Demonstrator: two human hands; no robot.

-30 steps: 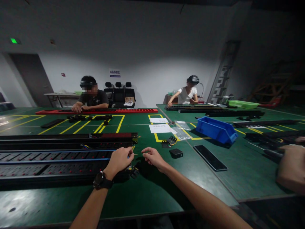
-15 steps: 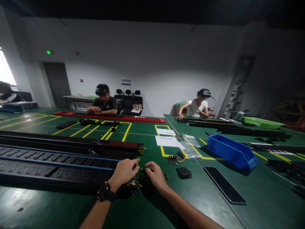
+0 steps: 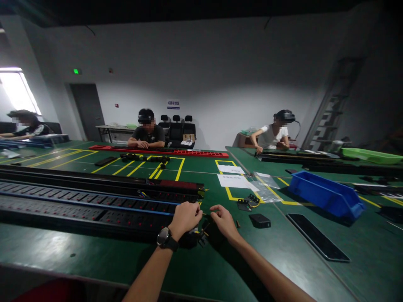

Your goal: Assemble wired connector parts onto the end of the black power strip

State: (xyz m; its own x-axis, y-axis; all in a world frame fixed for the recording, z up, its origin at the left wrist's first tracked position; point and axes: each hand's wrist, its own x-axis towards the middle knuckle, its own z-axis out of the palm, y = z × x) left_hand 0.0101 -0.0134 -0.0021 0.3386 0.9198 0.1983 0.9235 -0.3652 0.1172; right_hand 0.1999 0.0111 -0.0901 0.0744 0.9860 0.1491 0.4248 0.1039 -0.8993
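My left hand (image 3: 185, 217), with a dark watch on the wrist, is closed in a pinch at the right end of a long black panel (image 3: 132, 216) with red dots and slots. A thin yellowish strand (image 3: 204, 215) runs from its fingertips towards my right hand (image 3: 223, 219), whose thumb and forefinger are drawn together at the strand's other end. What the left fingertips grip is mostly hidden. Below the left hand, yellow-tipped wires and small black parts (image 3: 202, 237) stick out from the panel's end. A short brown piece (image 3: 238, 224) lies just right of my right hand.
To the right are a black block (image 3: 260, 220), a dark flat tablet-like slab (image 3: 316, 237) and a blue bin (image 3: 325, 195). Small black parts with a yellow wire (image 3: 248, 203) lie ahead, near paper sheets (image 3: 233, 181). Co-workers sit across the green table (image 3: 195, 272).
The view has swung left and tipped down slightly, so everything sits further right in the picture. Both hands keep nearly the same pose at the panel's end.
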